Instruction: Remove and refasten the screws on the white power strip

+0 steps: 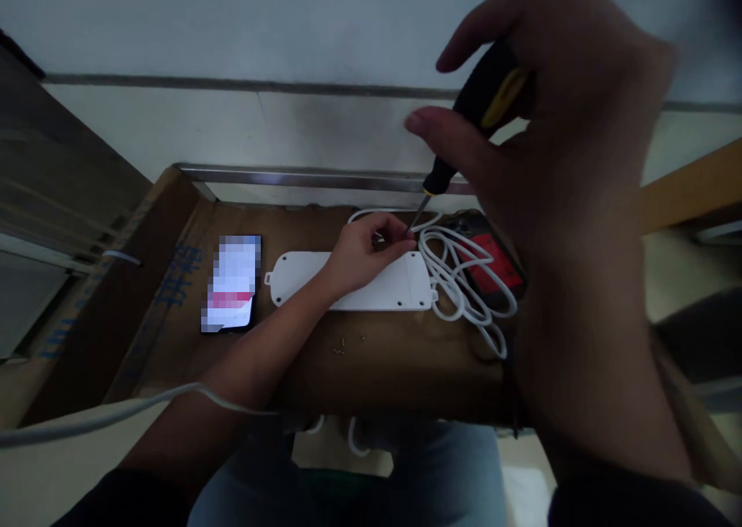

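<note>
A screwdriver with a black and yellow handle is in my right hand, its thumb and fingers around the grip. The shaft slants down to the left. Its tip meets the pinched thumb and forefinger of my left hand; what they pinch is too small to make out. Something small and shiny shows within that hand's curled fingers. Beneath my left hand lies a white power strip, back side up, with screw holes near its edges. Several small screws lie loose on the cardboard in front of it.
A coiled white cable lies to the right, partly over a red and black object. On the left is a lit phone. All rest on a brown cardboard surface with a metal rail behind.
</note>
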A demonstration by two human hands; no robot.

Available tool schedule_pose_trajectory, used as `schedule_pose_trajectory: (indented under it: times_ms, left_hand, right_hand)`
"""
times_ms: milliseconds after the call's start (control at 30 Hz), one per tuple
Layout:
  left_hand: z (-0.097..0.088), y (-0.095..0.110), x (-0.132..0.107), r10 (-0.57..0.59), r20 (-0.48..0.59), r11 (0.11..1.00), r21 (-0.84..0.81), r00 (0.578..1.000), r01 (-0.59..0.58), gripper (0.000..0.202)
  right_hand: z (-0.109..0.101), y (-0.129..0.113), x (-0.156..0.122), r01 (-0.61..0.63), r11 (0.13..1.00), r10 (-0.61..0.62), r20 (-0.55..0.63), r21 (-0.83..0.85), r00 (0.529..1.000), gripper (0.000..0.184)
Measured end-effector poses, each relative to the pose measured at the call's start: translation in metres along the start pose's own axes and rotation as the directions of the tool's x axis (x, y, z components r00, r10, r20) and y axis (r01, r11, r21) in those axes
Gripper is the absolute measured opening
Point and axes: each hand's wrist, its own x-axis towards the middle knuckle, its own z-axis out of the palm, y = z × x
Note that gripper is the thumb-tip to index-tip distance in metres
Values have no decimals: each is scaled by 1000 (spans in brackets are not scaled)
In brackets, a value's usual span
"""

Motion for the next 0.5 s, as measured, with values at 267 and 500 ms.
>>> schedule_pose_trajectory:
  times_ms: [267, 500]
  left_hand:
    - [-1, -8, 3, -30, -48, 995, -97, 998, 25, 35]
    - [-2, -5, 2, -7, -7, 997, -79, 1000, 7, 22]
  right_hand:
    - [-10, 0, -2, -15, 887, -81, 188, 462, 979, 53]
    - [0, 3, 2, -55, 985, 61, -33, 161, 998, 44]
